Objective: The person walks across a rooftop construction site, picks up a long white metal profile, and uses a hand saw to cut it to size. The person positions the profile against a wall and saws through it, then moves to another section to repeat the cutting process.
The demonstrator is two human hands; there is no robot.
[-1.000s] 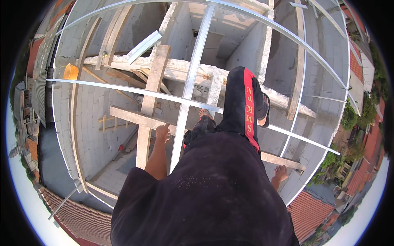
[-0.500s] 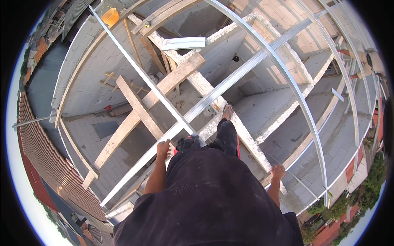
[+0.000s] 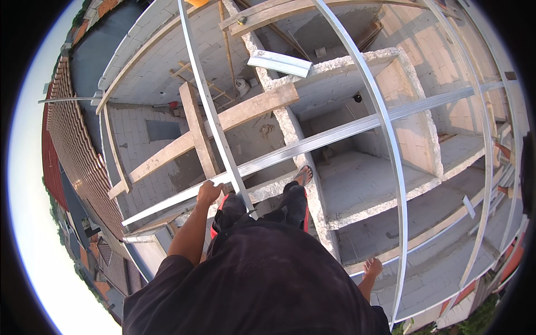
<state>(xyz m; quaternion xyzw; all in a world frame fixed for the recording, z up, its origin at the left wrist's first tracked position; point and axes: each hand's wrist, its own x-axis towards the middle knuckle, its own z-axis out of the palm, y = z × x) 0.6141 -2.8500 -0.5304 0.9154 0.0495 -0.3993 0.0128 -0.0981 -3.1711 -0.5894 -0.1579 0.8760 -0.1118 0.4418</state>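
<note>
My left hand (image 3: 209,193), its fingers loosely curled and nothing visible in them, overlaps a long silver metal channel (image 3: 312,146) in the picture. Whether it touches the channel is unclear. Out to the right, my right hand (image 3: 372,268) has its fingers apart and bent, holding nothing, near a wooden plank edged with metal (image 3: 416,240). Between my legs, one end of a second metal channel (image 3: 216,125) crosses over the first. My sandalled foot (image 3: 303,175) stands on the rough top of a block wall (image 3: 316,204).
Deep rooms lie below between walls. Crossed wooden planks (image 3: 259,107) span the left opening. A short metal piece (image 3: 280,62) rests on a wall top. Curved metal strips (image 3: 385,120) arch on the right. Another person's arm (image 3: 504,151) shows at far right. Tiled roofs (image 3: 78,148) stand left.
My view has turned and moved, so the structure sits differently. My foot remains on the wall top. My left arm reaches further out from my body, and my right hand appears lower.
</note>
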